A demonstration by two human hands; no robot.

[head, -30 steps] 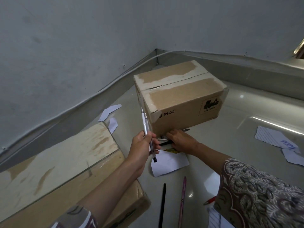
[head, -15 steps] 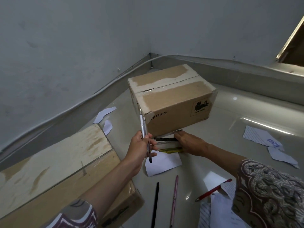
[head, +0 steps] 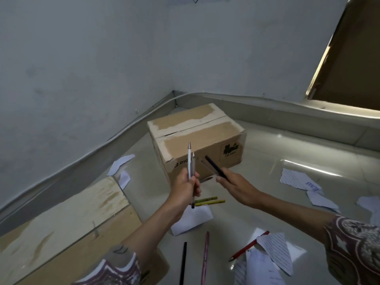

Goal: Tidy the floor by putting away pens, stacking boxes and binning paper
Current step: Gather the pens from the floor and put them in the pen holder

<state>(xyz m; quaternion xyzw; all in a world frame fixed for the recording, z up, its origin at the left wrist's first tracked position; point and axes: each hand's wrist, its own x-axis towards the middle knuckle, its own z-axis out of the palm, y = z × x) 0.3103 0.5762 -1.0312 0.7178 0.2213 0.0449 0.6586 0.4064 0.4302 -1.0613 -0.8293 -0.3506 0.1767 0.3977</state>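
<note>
**Shiny floor in a grey corner, pens in both hands**

Grey walls meet in a corner, and the shiny pale floor (head: 267, 212) runs up to them.

A person holds both hands up over the floor. The left hand (head: 186, 189) is curled round two silver pens (head: 191, 163). They stand nearly straight up, tips at the top, side by side and touching. The right hand (head: 236, 185) pinches a black pen (head: 216, 168) that slants up and to the left. A second thin thing sits just beside the black pen, but it is too blurry to tell what it is. The two hands are close, not touching.

Under the hands lie two yellow pencils (head: 209, 200) on the floor, next to each other. A white paper (head: 192, 222) lies just below them, partly hidden by the left arm. Nearer to the person are a black pen on the floor (head: 183, 262), a pink pen (head: 205, 258) and a red pencil (head: 248, 248). The red pencil's top end is tucked under torn lined paper (head: 273, 254).

Behind the hands sits a brown cardboard box (head: 195, 136), shut, close to the corner. A big flat box (head: 61, 227) lies at the left. Two small paper scraps (head: 121, 167) lie between the boxes. More torn paper pieces (head: 302, 182) lie far right.
</note>
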